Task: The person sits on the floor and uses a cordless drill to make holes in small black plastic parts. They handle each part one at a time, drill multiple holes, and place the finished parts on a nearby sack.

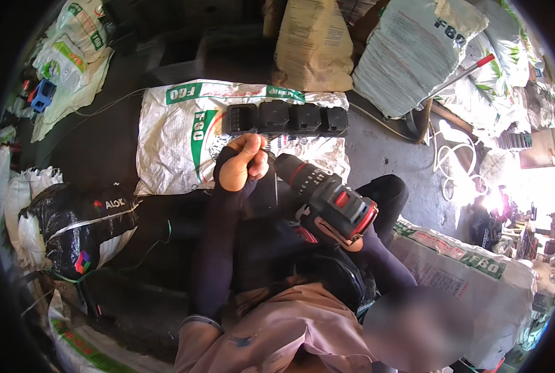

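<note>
My right hand [353, 244] is wrapped round the handle of a cordless drill [330, 202], which is black and grey with red parts. Mostly hidden under the drill body, its fingers show only in part. The drill's front end points up and left, toward my left hand [245, 165]. That hand is closed, its fingers curled by the drill's tip; what they hold is too hidden to name. Just beyond it, several black box-shaped parts [305, 118] stand in a row, close together, on a flattened white printed sack [175, 133].
A black wrapped bundle [81, 227] lies at the left. White sacks [414, 56] and a brown sack [313, 46] stand at the back. Another white sack [464, 267] lies at my right. A white hose [457, 155] coils on the grey floor [386, 158].
</note>
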`<state>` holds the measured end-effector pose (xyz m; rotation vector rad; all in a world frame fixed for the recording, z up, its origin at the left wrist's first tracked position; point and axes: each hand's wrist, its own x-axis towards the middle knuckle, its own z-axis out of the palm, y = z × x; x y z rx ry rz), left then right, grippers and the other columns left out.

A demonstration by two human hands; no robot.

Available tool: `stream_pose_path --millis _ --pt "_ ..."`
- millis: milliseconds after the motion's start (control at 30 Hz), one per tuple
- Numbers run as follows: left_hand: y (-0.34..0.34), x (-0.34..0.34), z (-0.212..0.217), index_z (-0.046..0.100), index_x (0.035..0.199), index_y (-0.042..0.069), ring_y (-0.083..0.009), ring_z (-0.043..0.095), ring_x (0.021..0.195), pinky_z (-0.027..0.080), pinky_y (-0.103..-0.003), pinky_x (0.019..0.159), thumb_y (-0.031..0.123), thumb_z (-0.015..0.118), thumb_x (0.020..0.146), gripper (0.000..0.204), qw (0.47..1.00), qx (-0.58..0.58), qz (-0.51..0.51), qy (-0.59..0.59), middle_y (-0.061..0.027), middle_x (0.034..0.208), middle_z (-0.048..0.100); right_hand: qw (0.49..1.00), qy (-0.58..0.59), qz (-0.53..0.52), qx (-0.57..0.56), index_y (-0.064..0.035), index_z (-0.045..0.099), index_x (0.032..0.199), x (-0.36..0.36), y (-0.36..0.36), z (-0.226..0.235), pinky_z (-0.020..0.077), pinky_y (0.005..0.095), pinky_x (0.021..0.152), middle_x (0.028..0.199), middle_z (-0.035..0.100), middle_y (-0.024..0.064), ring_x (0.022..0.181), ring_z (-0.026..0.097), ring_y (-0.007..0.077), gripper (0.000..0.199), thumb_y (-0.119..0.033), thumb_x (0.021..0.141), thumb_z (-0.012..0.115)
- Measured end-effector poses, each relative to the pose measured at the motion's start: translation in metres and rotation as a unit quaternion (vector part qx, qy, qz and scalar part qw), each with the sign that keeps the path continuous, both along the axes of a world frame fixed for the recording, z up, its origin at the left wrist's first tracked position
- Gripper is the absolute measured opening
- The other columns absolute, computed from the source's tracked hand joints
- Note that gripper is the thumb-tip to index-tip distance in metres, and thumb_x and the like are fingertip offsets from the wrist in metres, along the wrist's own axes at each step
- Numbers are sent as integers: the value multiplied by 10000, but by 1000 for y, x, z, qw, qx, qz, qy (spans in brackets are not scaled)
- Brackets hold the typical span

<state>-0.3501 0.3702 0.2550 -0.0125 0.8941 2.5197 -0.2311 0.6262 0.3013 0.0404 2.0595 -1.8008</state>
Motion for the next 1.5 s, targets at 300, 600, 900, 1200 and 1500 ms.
stream_pose_path --millis 300,600,900,1200,1500 --pt "8 3 20 472 1319 -46 -83 389 468 331 -236 455 408 390 1041 539 982 -127 141 10 -19 639 516 883 380 106 255 -121 658 1147 -16 2 -4 555 358 773 1054 683 60 945 683 214 290 -170 863 693" --pt "12 46 26 616 1050 49 -244 632 634 495 -341 629 292 662 910 284 683 -661 280 131 -90 720 646 934 288 105 181 -112 548 1291 0 9 -60 542 398 888 1233 598 116 1046 646 258 421 -161 882 636" --pt "-54 56 28 535 965 75 -260 655 650 500 -343 646 460 870 636 607 689 -720 87 -16 -105 670 612 799 445 170 366 -142 614 1218 -5 11 -48 536 415 908 1178 630 103 1062 642 293 374 -100 848 655" --pt "-97 31 -19 576 1087 -169 -260 669 927 507 -340 815 642 806 641 954 788 -609 -91 9 -212 982 678 789 416 297 340 -128 668 1105 -26 14 -18 556 370 850 1122 663 95 1006 671 265 272 -146 837 704" --pt "-85 39 16 597 1140 -74 -186 640 990 483 -278 887 358 795 795 587 903 -407 -130 -34 -131 1052 678 939 175 219 200 -51 655 1091 -35 5 29 564 348 782 1006 695 92 904 695 193 335 -192 801 746"
